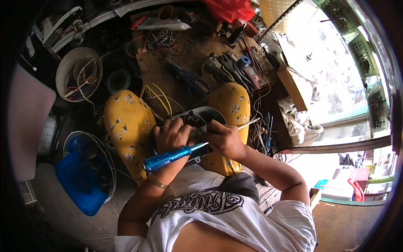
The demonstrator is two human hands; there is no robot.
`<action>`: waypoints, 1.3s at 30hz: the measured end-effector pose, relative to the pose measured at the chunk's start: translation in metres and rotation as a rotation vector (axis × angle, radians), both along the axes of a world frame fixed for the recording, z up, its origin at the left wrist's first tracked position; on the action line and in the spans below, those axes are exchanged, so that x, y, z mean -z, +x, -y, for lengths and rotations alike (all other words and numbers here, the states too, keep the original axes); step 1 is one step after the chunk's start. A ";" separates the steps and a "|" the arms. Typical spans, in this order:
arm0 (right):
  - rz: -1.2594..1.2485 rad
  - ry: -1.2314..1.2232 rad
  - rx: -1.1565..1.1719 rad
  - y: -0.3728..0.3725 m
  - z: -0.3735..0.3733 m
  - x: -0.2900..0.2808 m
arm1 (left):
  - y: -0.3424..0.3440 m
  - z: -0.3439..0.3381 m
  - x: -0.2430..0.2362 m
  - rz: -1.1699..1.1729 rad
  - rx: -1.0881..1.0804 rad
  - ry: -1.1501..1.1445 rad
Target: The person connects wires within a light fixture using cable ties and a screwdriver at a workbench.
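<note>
A dark rounded shell point(213, 112) rests in my lap between my knees, with small parts inside that are hard to make out. My left hand point(173, 135) is closed over its near left part, fingers bent; what they grip is hidden. Beside it, my right hand point(224, 137) is curled around the shaft of a screwdriver point(165, 158), whose clear blue handle points to the lower left across my left wrist. A pale rod point(249, 123) sticks out on the far side of that hand. The right fingertips meet the left ones over the shell.
Ahead is a wooden board point(157, 69) with scissors point(189, 77), several pliers point(226, 67), a blue-rimmed spool point(244, 61) and tangled wires point(161, 40). A bucket point(79, 74) and a basket with a blue tray point(79, 180) stand left. Glass cabinets point(331, 122) line the right.
</note>
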State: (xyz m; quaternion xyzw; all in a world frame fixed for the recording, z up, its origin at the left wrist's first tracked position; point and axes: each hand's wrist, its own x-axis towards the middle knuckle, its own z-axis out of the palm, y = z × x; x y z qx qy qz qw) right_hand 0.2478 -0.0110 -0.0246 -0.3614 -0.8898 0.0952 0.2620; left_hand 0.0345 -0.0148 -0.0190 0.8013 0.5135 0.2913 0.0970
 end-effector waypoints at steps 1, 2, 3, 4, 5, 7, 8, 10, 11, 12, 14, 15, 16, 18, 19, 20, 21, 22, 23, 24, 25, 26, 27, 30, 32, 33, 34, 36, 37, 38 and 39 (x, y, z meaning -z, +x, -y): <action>-0.015 -0.014 0.004 -0.001 0.000 0.000 | 0.000 0.000 -0.001 -0.003 0.003 0.000; -0.030 -0.028 0.008 -0.001 0.001 0.000 | 0.001 0.000 -0.002 0.005 0.003 -0.016; -0.034 -0.029 0.014 -0.001 0.001 0.000 | 0.002 -0.001 -0.002 0.013 0.005 -0.034; -0.029 -0.049 0.024 0.000 0.002 -0.001 | 0.002 -0.001 -0.003 0.009 0.010 -0.036; -0.024 -0.069 0.034 0.000 0.002 -0.002 | 0.003 -0.002 -0.005 0.019 0.025 -0.046; -0.020 -0.140 0.053 -0.002 0.003 -0.011 | 0.003 -0.003 -0.006 0.024 0.042 -0.052; -0.011 -0.212 0.068 -0.003 0.002 -0.014 | 0.003 -0.004 -0.002 0.025 0.053 -0.054; -0.080 -0.259 0.021 0.001 -0.006 -0.017 | 0.005 -0.008 0.004 0.030 0.071 -0.039; -0.148 -0.315 -0.032 0.004 -0.010 -0.020 | 0.006 -0.008 0.008 0.018 0.050 -0.033; -0.146 -0.305 -0.034 0.004 -0.015 -0.029 | 0.006 -0.008 0.009 0.007 0.022 -0.025; -0.328 -0.373 -0.063 0.010 -0.024 -0.052 | 0.009 -0.006 0.003 0.037 0.013 -0.068; -0.415 -0.431 -0.019 0.019 -0.027 -0.059 | 0.013 -0.005 -0.001 0.071 0.011 -0.124; -0.622 -0.486 0.055 0.013 -0.025 -0.082 | 0.012 -0.005 -0.003 0.063 -0.003 -0.137; -0.827 -0.535 0.130 0.001 -0.021 -0.110 | 0.012 -0.004 -0.003 0.065 -0.010 -0.140; -1.041 -0.466 0.026 -0.005 -0.020 -0.113 | 0.012 -0.004 -0.002 0.066 -0.010 -0.148; -1.250 -0.391 -0.083 -0.010 -0.020 -0.115 | 0.012 -0.004 0.000 0.067 -0.010 -0.144; -1.248 -0.384 -0.084 -0.014 -0.019 -0.117 | 0.013 -0.004 0.002 0.069 -0.018 -0.136; -1.218 -0.325 -0.064 -0.018 -0.016 -0.118 | 0.014 -0.004 0.002 0.072 -0.028 -0.129; -1.188 -0.265 -0.046 -0.020 -0.013 -0.119 | 0.014 -0.004 0.001 0.074 -0.025 -0.124; -1.159 -0.277 -0.046 -0.021 -0.011 -0.119 | 0.014 -0.003 0.001 0.067 -0.029 -0.112; -1.159 -0.278 -0.051 -0.023 -0.011 -0.121 | 0.013 -0.003 0.002 0.061 -0.033 -0.101; -1.191 -0.206 -0.044 -0.027 -0.009 -0.128 | 0.013 -0.002 0.003 0.060 -0.038 -0.099; -1.219 -0.134 -0.035 -0.030 -0.008 -0.136 | 0.013 -0.002 0.004 0.075 -0.033 -0.095; -1.345 -0.098 -0.125 -0.038 -0.014 -0.148 | 0.013 -0.001 0.002 0.087 -0.035 -0.092; -1.465 -0.069 -0.109 -0.047 -0.020 -0.141 | 0.013 0.000 0.002 0.085 -0.041 -0.092; -1.461 -0.070 -0.114 -0.051 -0.021 -0.139 | 0.012 0.000 0.003 0.089 -0.041 -0.094; -1.455 -0.095 -0.131 -0.054 -0.021 -0.137 | 0.012 0.000 0.003 0.093 -0.041 -0.097; -1.412 -0.082 -0.145 -0.057 -0.024 -0.130 | 0.012 0.001 -0.001 0.101 -0.041 -0.099; -1.412 -0.086 -0.146 -0.057 -0.024 -0.127 | 0.012 0.001 -0.001 0.106 -0.036 -0.104; -1.395 -0.088 -0.167 -0.057 -0.025 -0.125 | 0.011 0.000 0.000 0.106 -0.039 -0.106; -1.379 -0.090 -0.187 -0.057 -0.025 -0.124 | 0.011 0.000 0.002 0.101 -0.038 -0.089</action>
